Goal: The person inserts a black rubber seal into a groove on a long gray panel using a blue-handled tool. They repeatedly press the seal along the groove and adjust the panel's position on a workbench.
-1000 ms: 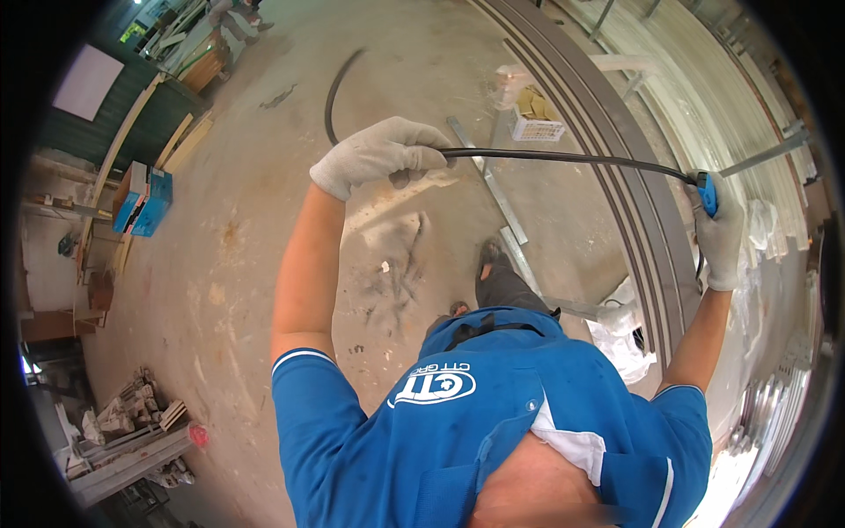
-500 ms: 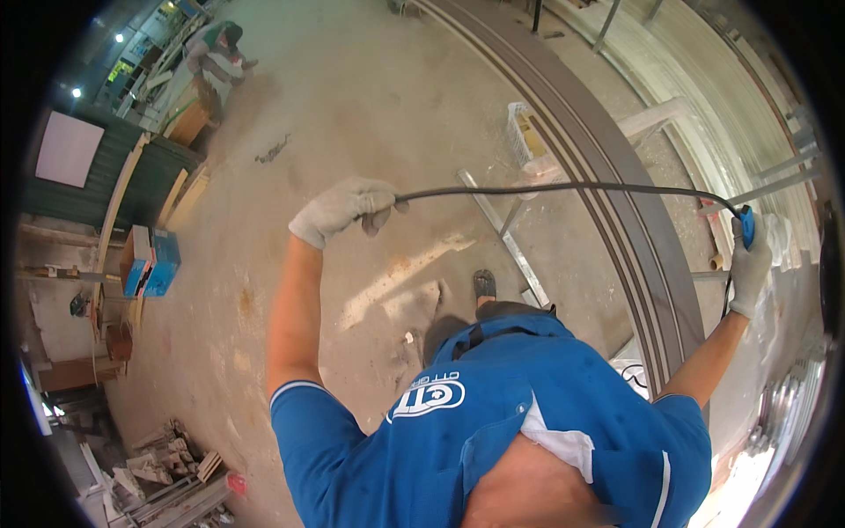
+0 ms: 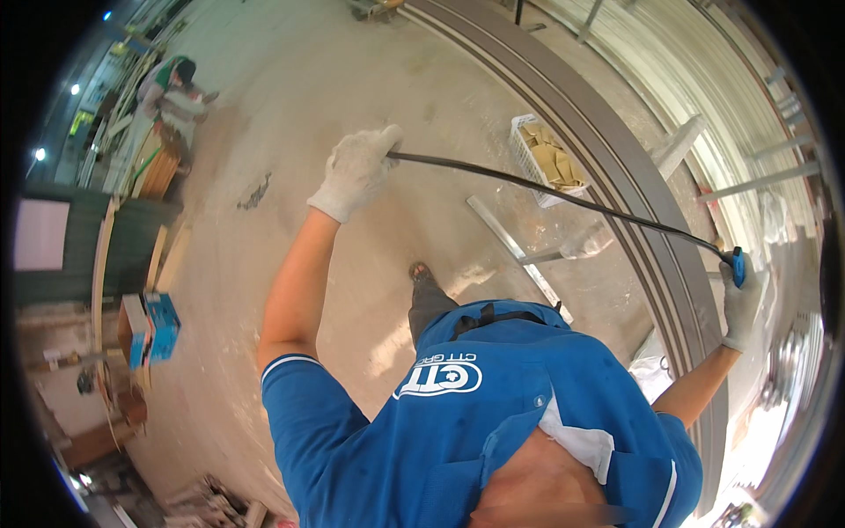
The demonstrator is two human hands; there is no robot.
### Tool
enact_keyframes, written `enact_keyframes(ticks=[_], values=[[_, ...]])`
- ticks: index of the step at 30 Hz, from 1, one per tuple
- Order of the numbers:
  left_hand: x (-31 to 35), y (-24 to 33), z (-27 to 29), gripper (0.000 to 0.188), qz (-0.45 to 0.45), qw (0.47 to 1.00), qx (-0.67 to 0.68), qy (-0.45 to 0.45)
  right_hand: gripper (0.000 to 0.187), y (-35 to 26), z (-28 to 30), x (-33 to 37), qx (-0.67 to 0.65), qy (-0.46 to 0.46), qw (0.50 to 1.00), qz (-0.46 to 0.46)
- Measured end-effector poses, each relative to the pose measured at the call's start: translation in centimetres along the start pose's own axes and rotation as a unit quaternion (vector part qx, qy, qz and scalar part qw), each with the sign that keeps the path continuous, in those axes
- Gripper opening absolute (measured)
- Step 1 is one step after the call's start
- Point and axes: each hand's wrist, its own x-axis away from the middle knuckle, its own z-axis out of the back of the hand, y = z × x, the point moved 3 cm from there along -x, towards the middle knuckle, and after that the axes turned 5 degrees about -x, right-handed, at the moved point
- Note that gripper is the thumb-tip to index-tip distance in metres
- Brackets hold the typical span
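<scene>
My left hand, in a pale work glove, is closed round one end of a long black cable-like strip. The strip slants down to the right, above long brown profiles, to my right hand. That hand, also gloved, is wrapped round a small blue object, perhaps a tool handle, where the strip meets it. Its exact kind is hard to tell, and the fingers beneath are partly hidden. Between my hands the strip hangs nearly straight with a slight bend.
A white crate of tan pieces stands beside the profiles, near a metal support bar. At left are a blue carton and leaning boards. Another person bends over at the far left. Pale long profiles fill the right.
My left hand has lifted farther from my body, and my right hand has dropped a little lower. The strip has gone from arched to nearly straight and slanting. The view has shifted, showing more of the crate.
</scene>
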Motion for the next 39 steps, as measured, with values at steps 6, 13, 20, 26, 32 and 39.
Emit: enact_keyframes(ticks=[6,13,20,26,32,39], values=[[-7.4,-8.9,1.0,0.017,-0.084,0.977,0.191,-0.033,0.022,-7.1,-4.7,1.7,-0.032,0.040,0.999,-0.017],[-15.9,-14.2,2.0,0.023,-0.177,0.915,0.331,-0.145,0.023,-12.1,-7.6,0.5,0.002,-0.022,0.995,-0.100],[-25.1,-16.2,1.1,0.014,-0.243,0.940,0.237,-0.042,0.027,-26.2,-17.0,-11.0,-0.223,-0.038,0.974,-0.025],[-32.7,-19.4,0.3,0.014,-0.278,0.937,0.199,0.076,0.027,-42.8,-29.4,-20.1,-0.204,-0.158,0.944,0.207],[-40.9,-23.8,-3.2,0.016,-0.241,0.939,0.230,0.080,0.031,-47.6,-35.1,-26.5,-0.155,-0.136,0.967,0.149],[-50.5,-26.4,-8.5,0.016,-0.336,0.912,0.223,0.068,0.032,-49.5,-40.0,-30.9,0.009,-0.095,0.989,0.112]])
